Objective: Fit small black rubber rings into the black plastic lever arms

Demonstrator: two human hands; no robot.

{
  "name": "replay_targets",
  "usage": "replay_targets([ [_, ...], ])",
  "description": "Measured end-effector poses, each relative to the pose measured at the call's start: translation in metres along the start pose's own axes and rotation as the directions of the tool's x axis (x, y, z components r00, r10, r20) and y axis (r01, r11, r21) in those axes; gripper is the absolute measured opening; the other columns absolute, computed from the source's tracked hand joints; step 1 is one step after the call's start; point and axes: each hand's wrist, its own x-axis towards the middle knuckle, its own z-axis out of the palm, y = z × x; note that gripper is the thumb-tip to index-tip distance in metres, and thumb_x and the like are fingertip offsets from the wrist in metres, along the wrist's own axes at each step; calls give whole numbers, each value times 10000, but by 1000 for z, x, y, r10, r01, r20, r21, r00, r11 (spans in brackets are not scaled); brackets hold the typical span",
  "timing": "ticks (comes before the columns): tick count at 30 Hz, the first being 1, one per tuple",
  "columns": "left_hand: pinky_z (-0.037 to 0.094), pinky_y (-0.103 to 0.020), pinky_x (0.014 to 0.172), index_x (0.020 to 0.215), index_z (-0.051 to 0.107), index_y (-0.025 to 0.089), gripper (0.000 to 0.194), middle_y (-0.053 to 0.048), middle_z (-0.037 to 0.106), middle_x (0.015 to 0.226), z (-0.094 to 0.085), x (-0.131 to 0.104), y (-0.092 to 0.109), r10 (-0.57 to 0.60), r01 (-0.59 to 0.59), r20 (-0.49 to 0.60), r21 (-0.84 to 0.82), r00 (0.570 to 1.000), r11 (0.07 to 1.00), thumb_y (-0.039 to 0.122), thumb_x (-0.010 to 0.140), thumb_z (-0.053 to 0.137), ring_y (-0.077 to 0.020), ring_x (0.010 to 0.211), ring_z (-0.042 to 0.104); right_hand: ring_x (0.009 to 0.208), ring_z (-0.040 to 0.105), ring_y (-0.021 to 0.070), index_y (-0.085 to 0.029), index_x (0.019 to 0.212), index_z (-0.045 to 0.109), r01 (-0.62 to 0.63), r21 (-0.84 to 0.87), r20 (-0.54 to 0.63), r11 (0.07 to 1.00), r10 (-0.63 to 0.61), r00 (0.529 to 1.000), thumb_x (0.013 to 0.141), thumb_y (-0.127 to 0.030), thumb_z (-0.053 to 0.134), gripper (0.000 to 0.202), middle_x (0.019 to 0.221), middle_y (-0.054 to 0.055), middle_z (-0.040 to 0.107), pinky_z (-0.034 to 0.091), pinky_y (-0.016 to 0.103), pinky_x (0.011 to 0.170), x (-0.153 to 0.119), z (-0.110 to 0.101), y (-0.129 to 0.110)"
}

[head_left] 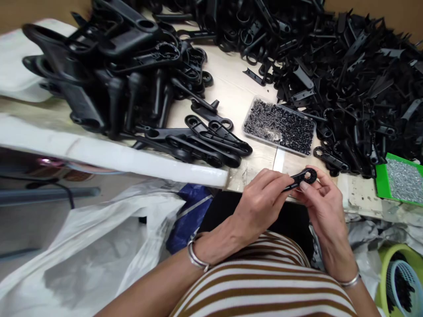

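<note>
You seem to be at a fitting or checking step: right of centre, your left hand (262, 199) pinches the narrow end of a black plastic part (299, 178) and your right hand (325, 202) grasps its ring end. The next move likely calls for keeping both ends steady. The pale tabletop (228, 72) bears a clear box (276, 145) beyond your hands; a white bag (158, 215) sits lower left.
</note>
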Motion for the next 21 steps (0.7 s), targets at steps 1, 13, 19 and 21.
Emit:
replay_targets([
  [1, 542, -221, 713, 922, 604, 158, 93, -23, 685, 811, 0, 0, 1, -2, 2, 1, 2, 1000, 1000, 78, 876, 606, -120, 746, 616, 742, 677, 125, -205, 992, 655, 3, -1, -12, 1000, -3, 1000, 639, -233, 838, 399, 846, -12, 706, 602, 240, 658, 0, 1, 0],
  [13, 535, -210, 663, 918, 625, 161, 84, -16, 675, 793, 0, -2, 0, -115, 115, 10, -49, 993, 992, 102, 861, 641, -117, 744, 636, 705, 700, 140, -180, 932, 691, -150, 29, 148, 988, 144, 978, 669, -229, 819, 296, 808, -8, 713, 622, 300, 697, 12, -5, -2],
  [19, 534, -207, 693, 931, 629, 147, 119, -20, 666, 801, 1, -1, -1, -128, 129, 17, -41, 992, 991, 68, 844, 641, -116, 760, 629, 819, 714, 161, -198, 996, 713, -179, 39, 169, 983, 170, 971, 763, -290, 758, 255, 928, 29, 747, 614, 306, 760, 10, -10, -3],
  [21, 538, -207, 685, 931, 632, 155, 118, -14, 663, 795, 2, -2, -1, -124, 125, 24, -44, 992, 991, 74, 846, 642, -114, 755, 625, 814, 710, 156, -203, 973, 717, -162, 36, 145, 986, 156, 977, 770, -305, 754, 230, 925, 26, 748, 615, 307, 761, 10, -10, -1],
])
